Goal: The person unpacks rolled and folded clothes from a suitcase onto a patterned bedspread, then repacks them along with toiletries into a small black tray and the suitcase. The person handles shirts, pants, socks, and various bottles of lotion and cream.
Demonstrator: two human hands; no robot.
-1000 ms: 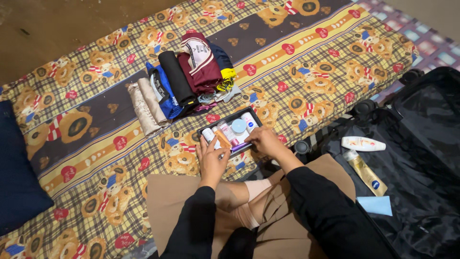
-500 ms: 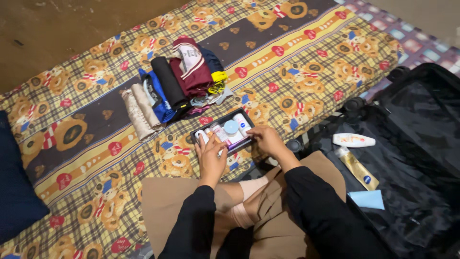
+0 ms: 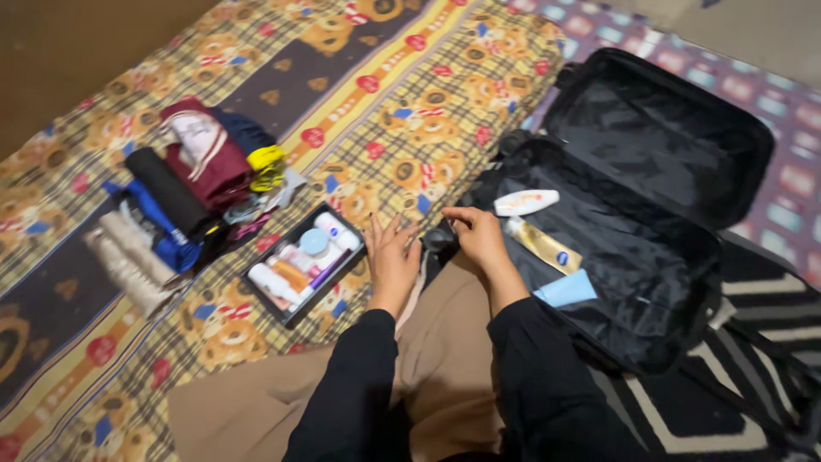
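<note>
Your left hand (image 3: 392, 261) sits just right of the tray (image 3: 289, 309), fingers spread and pointing up, grip empty; its fingertips lie near the tray's right corner, contact not clear. Your right hand (image 3: 475, 238) hovers at the near edge of the suitcase (image 3: 676, 282), fingers curled with thumb and forefinger drawn close together; whether they pinch anything, you cannot tell.

The tray is a small black rectangle lying on the blanket (image 3: 410, 111), set at a slant. It holds small toiletries packed side by side: a white tube (image 3: 336, 232), a round jar with a pale blue lid (image 3: 314, 242), an orange item and a purple stick; the rest are too small to tell.

The suitcase lies open on the floor, black lining exposed, lid tilted back. Inside it: a white bottle (image 3: 525, 202) lying flat, a gold bottle (image 3: 544, 245) just below it and just beside your right hand, and a light blue packet (image 3: 566, 289) near the front wall.

Rolled clothes (image 3: 184, 201) lie in a cluster on the blanket, left of the tray. A striped rug (image 3: 727, 385) shows at lower right.
</note>
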